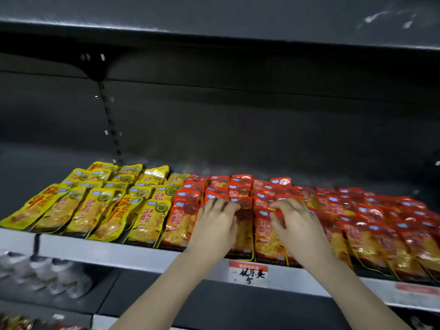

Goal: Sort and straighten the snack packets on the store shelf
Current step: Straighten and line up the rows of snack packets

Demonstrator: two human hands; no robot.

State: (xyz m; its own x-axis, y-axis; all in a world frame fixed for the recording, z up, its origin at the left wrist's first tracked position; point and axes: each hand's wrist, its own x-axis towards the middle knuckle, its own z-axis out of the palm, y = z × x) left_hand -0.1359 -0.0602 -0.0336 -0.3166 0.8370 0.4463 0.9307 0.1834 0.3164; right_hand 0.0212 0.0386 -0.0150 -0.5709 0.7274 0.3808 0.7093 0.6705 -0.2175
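Red snack packets (pixel 371 222) lie in overlapping rows across the middle and right of the shelf (pixel 107 253). Yellow snack packets (pixel 95 203) fill the left part. My left hand (pixel 214 225) rests palm down on the red packets near the boundary with the yellow ones, fingers spread and touching packet tops. My right hand (pixel 297 225) lies palm down on the red packets just to the right, fingers curled over a packet's upper edge. Whether either hand actually grips a packet is hidden under the palms.
A red and white price tag (pixel 248 272) hangs on the shelf's front rail below my hands. A dark shelf (pixel 214 25) overhangs above, with a slotted upright (pixel 110 120) at the back. Blurred pale goods (pixel 47 275) sit on the lower shelf at left.
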